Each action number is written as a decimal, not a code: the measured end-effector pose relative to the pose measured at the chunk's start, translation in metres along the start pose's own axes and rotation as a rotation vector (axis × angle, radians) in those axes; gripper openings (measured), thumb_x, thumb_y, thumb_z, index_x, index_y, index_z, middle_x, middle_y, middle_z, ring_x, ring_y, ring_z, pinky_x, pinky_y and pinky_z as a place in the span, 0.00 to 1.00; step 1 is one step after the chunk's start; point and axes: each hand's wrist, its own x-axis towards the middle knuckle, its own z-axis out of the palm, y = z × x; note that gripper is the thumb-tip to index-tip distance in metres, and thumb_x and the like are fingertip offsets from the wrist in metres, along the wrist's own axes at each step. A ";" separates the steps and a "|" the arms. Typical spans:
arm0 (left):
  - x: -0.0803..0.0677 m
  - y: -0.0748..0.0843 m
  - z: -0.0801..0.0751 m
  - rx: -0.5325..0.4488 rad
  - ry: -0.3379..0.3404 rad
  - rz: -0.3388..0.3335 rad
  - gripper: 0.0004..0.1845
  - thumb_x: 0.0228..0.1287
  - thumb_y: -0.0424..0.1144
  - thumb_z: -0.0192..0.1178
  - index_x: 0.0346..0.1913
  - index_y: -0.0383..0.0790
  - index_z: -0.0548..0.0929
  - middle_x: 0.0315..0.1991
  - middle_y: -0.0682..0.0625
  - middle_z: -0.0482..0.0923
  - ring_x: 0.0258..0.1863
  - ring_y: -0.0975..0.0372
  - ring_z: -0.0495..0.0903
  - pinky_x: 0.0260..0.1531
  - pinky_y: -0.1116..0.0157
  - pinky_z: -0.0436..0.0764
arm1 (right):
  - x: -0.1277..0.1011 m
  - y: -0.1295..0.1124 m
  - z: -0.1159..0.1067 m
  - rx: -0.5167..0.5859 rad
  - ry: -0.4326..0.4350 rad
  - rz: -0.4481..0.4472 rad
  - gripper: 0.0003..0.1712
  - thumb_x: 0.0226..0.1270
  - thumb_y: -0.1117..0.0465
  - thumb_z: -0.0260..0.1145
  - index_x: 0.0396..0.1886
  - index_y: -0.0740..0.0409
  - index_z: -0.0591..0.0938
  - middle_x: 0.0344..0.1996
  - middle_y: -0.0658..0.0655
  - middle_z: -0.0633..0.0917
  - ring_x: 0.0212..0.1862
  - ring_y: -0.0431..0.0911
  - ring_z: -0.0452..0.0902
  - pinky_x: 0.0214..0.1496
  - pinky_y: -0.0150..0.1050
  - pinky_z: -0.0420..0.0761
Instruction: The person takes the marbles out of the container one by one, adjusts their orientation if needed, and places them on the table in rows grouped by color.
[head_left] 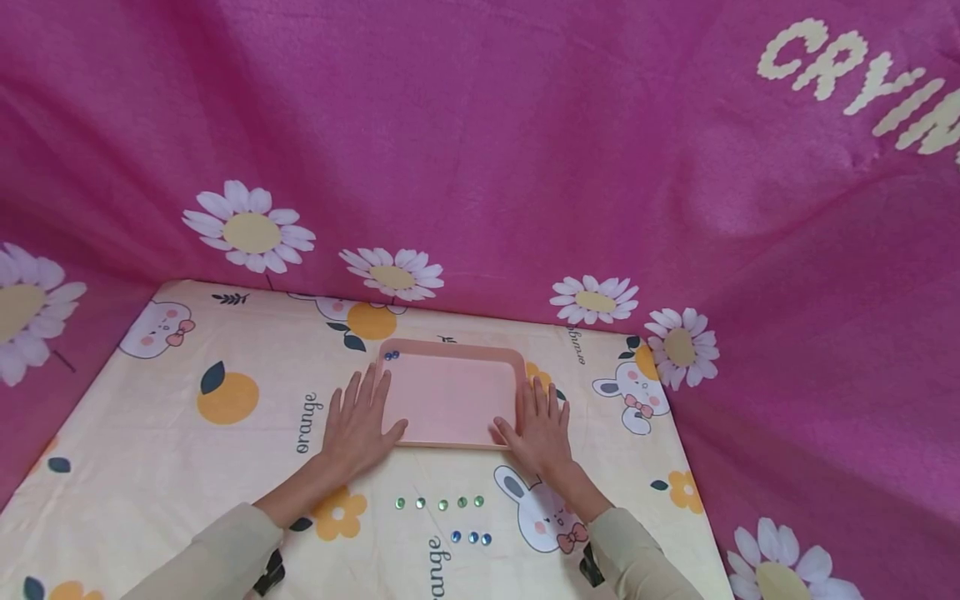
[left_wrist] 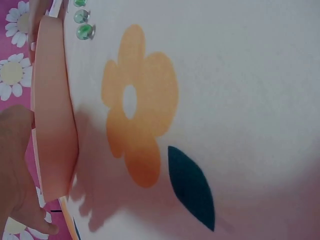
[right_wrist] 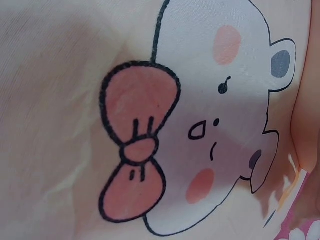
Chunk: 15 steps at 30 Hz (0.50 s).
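your left hand (head_left: 358, 422) and right hand (head_left: 538, 427) lie flat, fingers straight, thumbs touching the pink tray (head_left: 450, 398); beads (head_left: 439, 503) nearby.

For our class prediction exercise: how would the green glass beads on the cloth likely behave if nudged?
The green beads look small, rounded and glossy, so they would probably slide or roll easily. The soft printed cloth might slow them. Being tiny, they likely feel light and slippery to pinch.
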 end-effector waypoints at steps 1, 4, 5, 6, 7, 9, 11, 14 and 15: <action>0.000 0.000 0.001 -0.001 -0.006 0.000 0.47 0.65 0.57 0.61 0.78 0.35 0.55 0.79 0.38 0.45 0.75 0.40 0.48 0.70 0.38 0.49 | 0.000 0.000 0.000 0.000 0.000 0.000 0.54 0.67 0.29 0.51 0.81 0.56 0.49 0.79 0.61 0.49 0.78 0.63 0.37 0.73 0.68 0.40; 0.000 -0.002 0.004 -0.004 -0.024 -0.003 0.47 0.66 0.57 0.60 0.78 0.35 0.55 0.79 0.38 0.45 0.76 0.40 0.47 0.70 0.37 0.49 | 0.000 0.000 0.000 0.006 -0.001 0.002 0.54 0.67 0.30 0.51 0.81 0.56 0.49 0.79 0.61 0.49 0.78 0.64 0.37 0.73 0.68 0.40; 0.001 -0.003 0.005 -0.005 -0.031 -0.008 0.47 0.66 0.58 0.59 0.78 0.35 0.55 0.79 0.38 0.45 0.76 0.41 0.47 0.70 0.38 0.49 | 0.000 0.000 0.000 0.008 -0.002 0.003 0.54 0.67 0.30 0.51 0.81 0.55 0.49 0.80 0.61 0.49 0.78 0.63 0.37 0.73 0.68 0.40; 0.001 -0.003 0.006 -0.006 -0.035 -0.012 0.47 0.67 0.58 0.59 0.78 0.34 0.54 0.79 0.38 0.45 0.76 0.41 0.47 0.70 0.38 0.50 | 0.000 0.000 0.000 0.009 -0.002 0.002 0.54 0.67 0.30 0.51 0.81 0.55 0.49 0.79 0.61 0.49 0.78 0.64 0.37 0.73 0.68 0.40; 0.001 -0.004 0.007 -0.009 -0.041 -0.017 0.47 0.67 0.58 0.58 0.78 0.34 0.54 0.79 0.38 0.45 0.76 0.41 0.47 0.70 0.38 0.50 | 0.000 0.000 0.000 0.007 0.000 0.002 0.54 0.67 0.30 0.51 0.81 0.55 0.49 0.79 0.61 0.49 0.78 0.64 0.37 0.73 0.69 0.40; 0.001 -0.005 0.009 -0.015 -0.048 -0.027 0.48 0.67 0.58 0.58 0.78 0.33 0.53 0.79 0.38 0.45 0.76 0.42 0.47 0.70 0.38 0.50 | 0.000 0.000 0.000 0.004 0.004 0.001 0.54 0.67 0.29 0.51 0.81 0.55 0.49 0.79 0.61 0.49 0.78 0.64 0.37 0.72 0.69 0.41; 0.002 -0.006 0.010 -0.022 -0.054 -0.036 0.49 0.67 0.59 0.57 0.78 0.32 0.50 0.79 0.38 0.45 0.76 0.42 0.47 0.70 0.38 0.50 | 0.000 0.000 0.000 0.003 0.010 -0.001 0.54 0.67 0.29 0.51 0.81 0.55 0.50 0.79 0.61 0.50 0.78 0.64 0.37 0.72 0.69 0.41; 0.003 -0.007 0.012 -0.034 -0.065 -0.056 0.51 0.67 0.59 0.58 0.79 0.31 0.47 0.79 0.37 0.44 0.77 0.43 0.46 0.71 0.39 0.48 | 0.000 0.000 0.001 0.006 0.012 0.000 0.53 0.67 0.30 0.52 0.81 0.55 0.50 0.79 0.61 0.50 0.78 0.64 0.37 0.72 0.69 0.41; 0.003 -0.008 0.012 -0.037 -0.069 -0.065 0.52 0.66 0.60 0.58 0.79 0.31 0.46 0.79 0.37 0.43 0.77 0.43 0.46 0.71 0.39 0.48 | 0.001 0.000 0.001 0.008 0.013 -0.001 0.53 0.68 0.30 0.52 0.81 0.55 0.50 0.79 0.61 0.50 0.78 0.64 0.37 0.72 0.69 0.41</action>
